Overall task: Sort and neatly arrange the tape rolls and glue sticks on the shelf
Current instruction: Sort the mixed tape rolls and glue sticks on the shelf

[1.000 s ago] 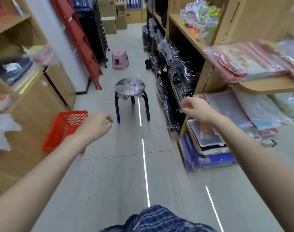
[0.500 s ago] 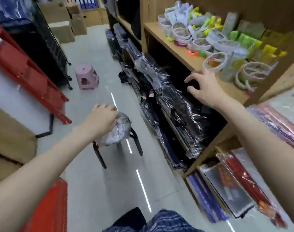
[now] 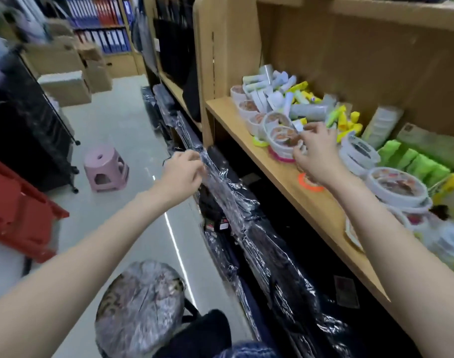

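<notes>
A wooden shelf (image 3: 324,210) on my right carries a jumble of tape rolls and glue sticks. White-rimmed tape rolls (image 3: 280,135) stand in low stacks along its front, and a larger stack (image 3: 396,184) sits further right. White and yellow glue sticks (image 3: 293,94) lie heaped behind them, with green packs (image 3: 412,161) to the right. A small orange tape ring (image 3: 311,187) lies by the shelf edge. My right hand (image 3: 316,156) hovers over the front rolls, fingers spread and bent, gripping nothing that I can see. My left hand (image 3: 182,174) hangs loosely curled and empty beside the lower shelf.
Dark goods wrapped in clear plastic (image 3: 246,220) fill the level below the shelf. A plastic-covered round stool (image 3: 140,306) stands close in front of me, a pink stool (image 3: 105,165) further down the aisle. Red racks (image 3: 19,210) and cardboard boxes (image 3: 65,86) line the left.
My view has swung right and closer to the shelf. My right hand moved from the shelf edge onto the tape rolls. My left hand left the round stool and rose toward the wrapped goods.
</notes>
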`<state>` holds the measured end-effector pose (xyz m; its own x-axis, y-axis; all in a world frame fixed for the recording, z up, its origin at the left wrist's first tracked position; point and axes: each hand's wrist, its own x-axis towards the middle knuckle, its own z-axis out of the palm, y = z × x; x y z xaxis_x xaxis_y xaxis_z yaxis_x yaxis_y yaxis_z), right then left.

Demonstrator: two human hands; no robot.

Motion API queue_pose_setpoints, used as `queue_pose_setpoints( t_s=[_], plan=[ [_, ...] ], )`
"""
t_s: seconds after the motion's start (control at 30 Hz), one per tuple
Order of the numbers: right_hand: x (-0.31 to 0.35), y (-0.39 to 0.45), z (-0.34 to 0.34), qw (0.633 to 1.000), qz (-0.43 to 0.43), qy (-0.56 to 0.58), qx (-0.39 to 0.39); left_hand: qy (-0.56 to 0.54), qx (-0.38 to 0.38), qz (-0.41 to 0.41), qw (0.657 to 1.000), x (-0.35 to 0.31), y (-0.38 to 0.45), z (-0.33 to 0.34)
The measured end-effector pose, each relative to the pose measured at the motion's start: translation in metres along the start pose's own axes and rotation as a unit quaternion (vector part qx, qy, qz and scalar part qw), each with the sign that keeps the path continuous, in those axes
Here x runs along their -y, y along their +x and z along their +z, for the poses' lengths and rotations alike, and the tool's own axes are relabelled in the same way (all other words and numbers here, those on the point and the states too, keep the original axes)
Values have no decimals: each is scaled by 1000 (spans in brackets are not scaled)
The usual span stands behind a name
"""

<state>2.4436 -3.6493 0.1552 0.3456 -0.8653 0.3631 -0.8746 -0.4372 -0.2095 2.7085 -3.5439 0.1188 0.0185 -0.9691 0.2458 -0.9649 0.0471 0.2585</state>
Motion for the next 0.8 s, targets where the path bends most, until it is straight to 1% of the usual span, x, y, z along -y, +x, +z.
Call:
queue_pose_setpoints(
  t_s=[0.1,0.17,0.23,0.4,0.5,0.57,0.7,0.8],
  plan=[
    [1,46,3,1000,12,17,17,-9,-50,-43,998,24,51,-20],
    [-1,67,3,1000,14,20,12,-18,-54,-60,997,41,85,-21],
    [-7,82,6,1000,19,20,3,-21,-45,-51,997,53,117,-14],
    [-13,131,28,999,31,4,-20,-27,-38,11,999,76,196,11],
    [-11,175,42,999,39,1,-32,-39,-57,73,995,99,261,23],
    [-7,202,54,998,58,16,-37,-59,-53,116,990,114,308,32],
    [2,241,77,992,110,66,9,-66,28,213,974,125,380,59],
    [12,261,87,983,149,87,63,-63,62,242,966,119,415,72]
  ],
)
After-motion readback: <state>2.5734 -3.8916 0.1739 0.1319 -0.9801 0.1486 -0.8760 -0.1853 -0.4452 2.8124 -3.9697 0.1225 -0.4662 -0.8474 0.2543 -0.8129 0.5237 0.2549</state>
